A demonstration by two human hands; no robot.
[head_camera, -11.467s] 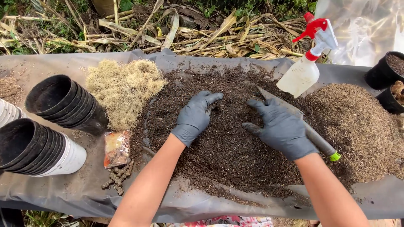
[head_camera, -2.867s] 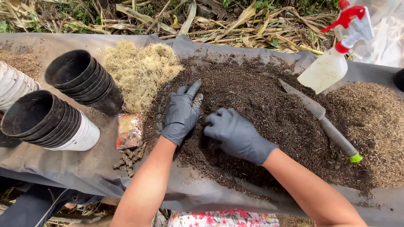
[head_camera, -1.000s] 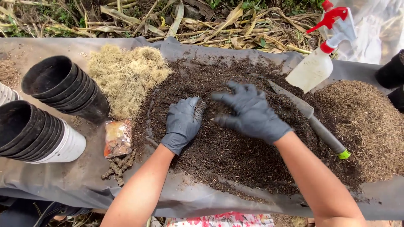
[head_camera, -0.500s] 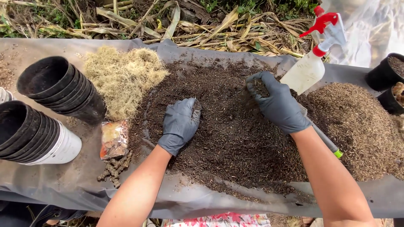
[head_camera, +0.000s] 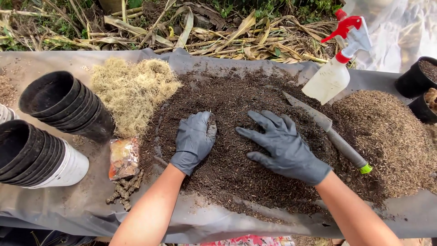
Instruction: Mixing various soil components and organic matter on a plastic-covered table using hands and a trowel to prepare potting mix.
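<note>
Soil (head_camera: 236, 150): dark, loose, crumbly heap at the surface's (head_camera: 59, 205) middle; light, best scooped from beneath.
Left hand (head_camera: 195, 141): gloved, flat, pressing soil.
Right hand (head_camera: 284, 148): gloved, fingers spread on soil, holding nothing.

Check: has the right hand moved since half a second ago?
Yes. The right hand pulled back from beside the spray bottle, toward the person and leftward, and now lies flat on the dark soil pile.

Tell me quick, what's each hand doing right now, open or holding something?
Left hand: gloved, fingers together and slightly curled, pressed into the dark soil; holds nothing that shows.
Right hand: gloved, open, fingers spread flat on the soil, holding nothing.
</note>
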